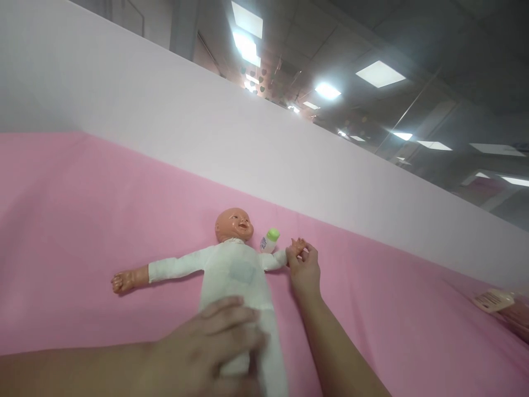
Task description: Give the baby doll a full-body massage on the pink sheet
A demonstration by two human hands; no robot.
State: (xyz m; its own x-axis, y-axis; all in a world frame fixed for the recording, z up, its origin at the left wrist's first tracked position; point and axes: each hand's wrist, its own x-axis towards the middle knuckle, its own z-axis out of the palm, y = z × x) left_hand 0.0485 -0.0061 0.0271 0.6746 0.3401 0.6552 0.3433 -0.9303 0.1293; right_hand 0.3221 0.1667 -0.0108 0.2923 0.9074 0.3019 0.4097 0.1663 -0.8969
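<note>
A baby doll (235, 275) with a white cloth body and hard plastic head and hands lies on its back on a pink sheet (103, 220). Its arms stretch out to both sides. My right hand (303, 270) is closed round the doll's hand on the right. Over the doll's lower belly and legs is my left hand (219, 342), fingers spread and partly blurred; whether it touches the cloth I cannot tell. Beside the doll's head stands or leans a small white bottle (269, 241) with a green cap. The doll's feet are out of view.
A white wall or partition (206, 138) rises behind the pink sheet. At the far right edge lies a packaged item (496, 303) with a pale label, cut off by the frame. Ceiling lights (380, 74) shine beyond the partition.
</note>
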